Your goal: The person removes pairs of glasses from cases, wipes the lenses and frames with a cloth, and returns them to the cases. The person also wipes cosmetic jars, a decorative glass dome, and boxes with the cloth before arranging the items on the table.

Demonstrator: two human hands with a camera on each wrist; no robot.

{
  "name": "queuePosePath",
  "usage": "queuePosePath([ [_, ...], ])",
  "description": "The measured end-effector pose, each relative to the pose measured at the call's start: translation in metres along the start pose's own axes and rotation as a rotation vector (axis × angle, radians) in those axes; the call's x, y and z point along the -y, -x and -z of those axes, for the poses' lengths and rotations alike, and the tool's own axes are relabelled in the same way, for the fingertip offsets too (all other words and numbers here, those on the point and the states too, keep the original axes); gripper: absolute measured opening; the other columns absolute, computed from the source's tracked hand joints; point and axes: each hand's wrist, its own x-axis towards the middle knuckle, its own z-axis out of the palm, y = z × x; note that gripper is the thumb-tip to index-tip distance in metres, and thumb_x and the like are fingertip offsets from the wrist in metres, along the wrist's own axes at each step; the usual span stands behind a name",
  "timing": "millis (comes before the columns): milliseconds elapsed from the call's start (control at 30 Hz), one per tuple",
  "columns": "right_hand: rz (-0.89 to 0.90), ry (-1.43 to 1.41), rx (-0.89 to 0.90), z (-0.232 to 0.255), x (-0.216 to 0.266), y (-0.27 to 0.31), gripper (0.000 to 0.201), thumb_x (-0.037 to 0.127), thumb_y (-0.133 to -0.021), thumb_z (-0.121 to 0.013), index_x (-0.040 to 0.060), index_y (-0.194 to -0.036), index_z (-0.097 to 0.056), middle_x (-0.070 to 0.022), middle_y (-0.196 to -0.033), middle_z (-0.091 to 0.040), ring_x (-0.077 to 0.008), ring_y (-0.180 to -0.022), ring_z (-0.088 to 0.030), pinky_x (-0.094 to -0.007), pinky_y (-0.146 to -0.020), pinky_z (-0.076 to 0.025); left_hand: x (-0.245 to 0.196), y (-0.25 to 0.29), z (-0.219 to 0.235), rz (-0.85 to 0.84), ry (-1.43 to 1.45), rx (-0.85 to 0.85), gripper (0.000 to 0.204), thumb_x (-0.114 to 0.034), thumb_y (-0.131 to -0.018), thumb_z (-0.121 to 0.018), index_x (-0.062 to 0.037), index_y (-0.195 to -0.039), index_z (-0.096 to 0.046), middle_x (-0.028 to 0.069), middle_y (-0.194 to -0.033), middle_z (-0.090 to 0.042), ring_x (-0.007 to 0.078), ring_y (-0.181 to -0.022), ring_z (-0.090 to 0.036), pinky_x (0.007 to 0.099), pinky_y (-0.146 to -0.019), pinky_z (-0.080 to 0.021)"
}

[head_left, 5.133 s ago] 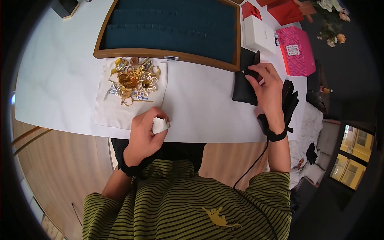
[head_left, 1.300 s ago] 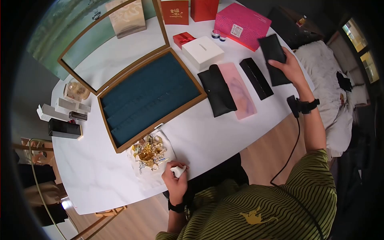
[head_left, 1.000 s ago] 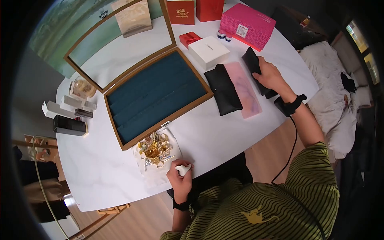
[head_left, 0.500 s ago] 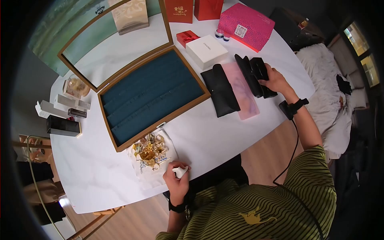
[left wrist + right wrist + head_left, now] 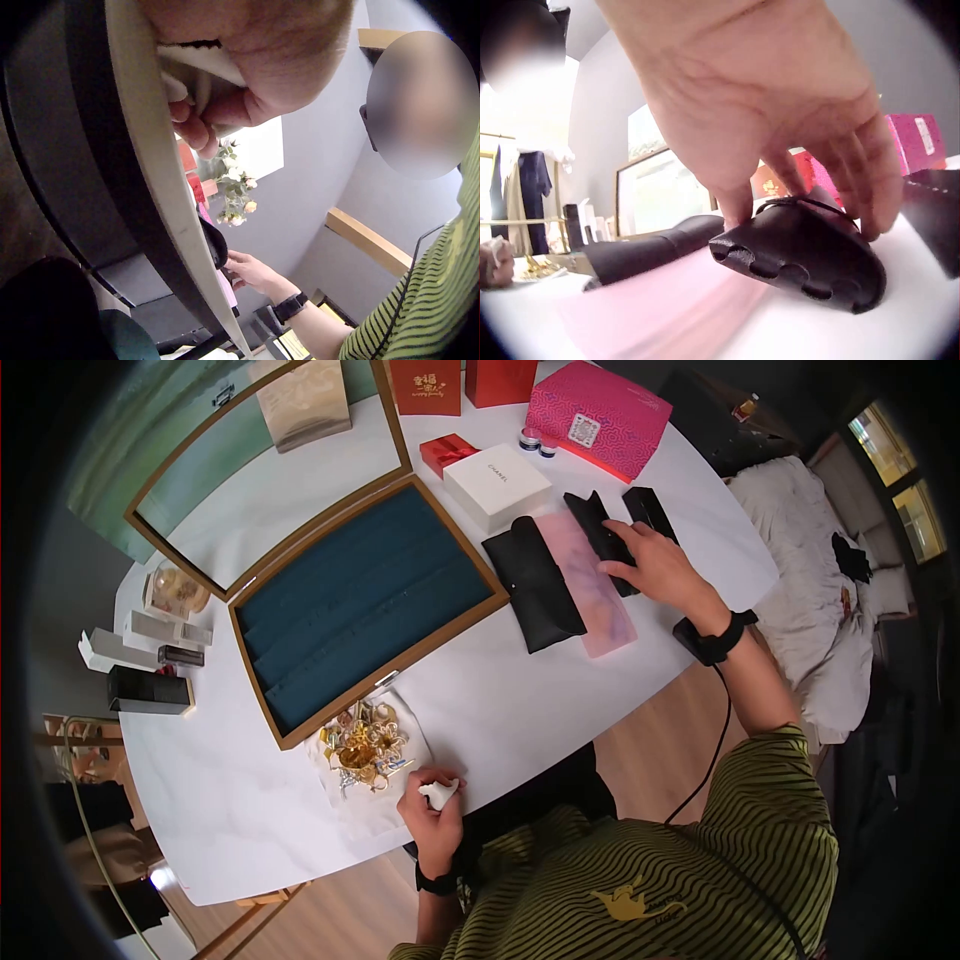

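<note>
My right hand (image 5: 660, 565) reaches over a slim black leather case (image 5: 802, 255) with a scalloped end. In the right wrist view the thumb sits at one side of the case and the fingertips at the other, gripping it just above the tabletop. A narrow black box (image 5: 650, 515) lies to its right, and a pink marbled sheet (image 5: 590, 590) and a black snap pouch (image 5: 535, 590) to its left. Near the front edge my left hand (image 5: 432, 828) holds a crumpled white cloth (image 5: 438, 794), beside a heap of gold and silver jewelry (image 5: 365, 745) on a pale cloth.
A wooden display case (image 5: 440, 643) with teal lining stands with its glass lid raised. Behind it are a white box (image 5: 497, 485), a red gift box (image 5: 448, 454) and a pink patterned box (image 5: 600, 420). Small cartons (image 5: 150, 690) stand at the left edge.
The right hand carried the black case leftward over the narrow box to the pink sheet's side, shifted the box away to the right, then came back onto the case. The left hand keeps the cloth.
</note>
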Motion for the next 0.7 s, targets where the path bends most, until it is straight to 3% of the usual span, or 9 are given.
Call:
queuePosePath([
  [33,-0.049,0.079,0.010,0.001,0.000,-0.003,0.053,0.039,-0.081,-0.067,0.0117,-0.125,-0.054,-0.0181,-0.106,-0.058,-0.0365,-0.092,-0.061,-0.0415,-0.076,-0.049,0.002,0.001,0.000,0.004,0.008,-0.004,0.018,0.013,-0.069,-0.045,0.0010,-0.082,-0.046,0.0109,-0.078,-0.057,0.0151,-0.070,-0.055,0.0264,-0.066,-0.048],
  [133,-0.168,0.222,0.006,0.002,-0.008,-0.016,0.053,0.040,-0.081,-0.066,0.0136,-0.125,-0.054,-0.0167,-0.104,-0.059,-0.0360,-0.092,-0.061,-0.0422,-0.076,-0.050,0.003,0.001,0.002,-0.008,-0.003,-0.019,0.017,0.012,-0.069,-0.049,0.0005,-0.082,-0.048,0.0117,-0.077,-0.059,0.0172,-0.069,-0.059,0.0270,-0.065,-0.048],
  [200,-0.145,0.238,0.036,0.012,-0.014,-0.033,0.052,0.040,-0.079,-0.067,0.0136,-0.122,-0.056,-0.0150,-0.103,-0.059,-0.0354,-0.091,-0.061,-0.0427,-0.077,-0.050,0.003,-0.001,0.003,-0.027,-0.017,-0.035,0.016,0.010,-0.070,-0.052,0.0000,-0.082,-0.049,0.0125,-0.075,-0.062,0.0193,-0.069,-0.063,0.0277,-0.064,-0.049],
  [267,-0.072,0.241,-0.133,0.030,-0.017,-0.051,0.053,0.039,-0.077,-0.070,0.0109,-0.120,-0.056,-0.0155,-0.104,-0.059,-0.0356,-0.094,-0.060,-0.0423,-0.079,-0.050,0.002,0.000,0.003,-0.032,-0.085,-0.008,0.016,0.010,-0.071,-0.052,-0.0004,-0.082,-0.049,0.0121,-0.075,-0.062,0.0191,-0.069,-0.063,0.0275,-0.063,-0.049],
  [300,0.001,0.291,-0.268,0.033,-0.028,-0.067,0.056,0.035,-0.075,-0.072,0.0072,-0.121,-0.055,-0.0175,-0.111,-0.057,-0.0351,-0.099,-0.059,-0.0440,-0.079,-0.050,0.001,-0.001,0.002,-0.033,-0.078,-0.011,0.016,0.010,-0.071,-0.052,-0.0004,-0.082,-0.049,0.0121,-0.075,-0.062,0.0191,-0.069,-0.063,0.0275,-0.063,-0.049],
  [333,0.020,0.322,-0.291,0.039,-0.039,-0.087,0.058,0.030,-0.075,-0.073,0.0051,-0.123,-0.051,-0.0188,-0.117,-0.053,-0.0355,-0.106,-0.055,-0.0451,-0.083,-0.049,0.000,-0.001,0.001,-0.029,-0.045,-0.016,0.016,0.012,-0.070,-0.050,0.0001,-0.081,-0.048,0.0111,-0.076,-0.060,0.0172,-0.068,-0.060,0.0272,-0.064,-0.048],
  [467,-0.028,0.401,-0.179,0.028,-0.096,-0.157,0.075,0.029,-0.068,-0.079,0.0070,-0.130,-0.043,-0.0202,-0.121,-0.049,-0.0395,-0.111,-0.051,-0.0455,-0.089,-0.049,-0.003,-0.001,-0.001,-0.007,0.007,-0.039,0.016,0.013,-0.070,-0.048,0.0009,-0.080,-0.046,0.0100,-0.075,-0.058,0.0150,-0.068,-0.057,0.0267,-0.064,-0.047],
  [600,-0.189,0.447,-0.229,0.004,-0.086,-0.161,0.081,0.022,-0.063,-0.083,0.0113,-0.130,-0.039,-0.0177,-0.126,-0.043,-0.0414,-0.113,-0.049,-0.0487,-0.085,-0.051,0.003,0.001,0.002,-0.005,0.004,-0.075,0.016,0.011,-0.071,-0.053,0.0001,-0.083,-0.049,0.0119,-0.074,-0.062,0.0193,-0.069,-0.063,0.0277,-0.065,-0.049],
  [700,-0.178,0.472,-0.268,-0.001,-0.098,-0.161,0.073,0.018,-0.067,-0.079,0.0124,-0.129,-0.040,-0.0180,-0.123,-0.045,-0.0415,-0.111,-0.050,-0.0491,-0.083,-0.052,0.001,0.001,0.002,-0.006,-0.012,-0.073,0.016,0.010,-0.072,-0.054,0.0002,-0.083,-0.049,0.0119,-0.074,-0.062,0.0192,-0.069,-0.064,0.0276,-0.064,-0.049],
])
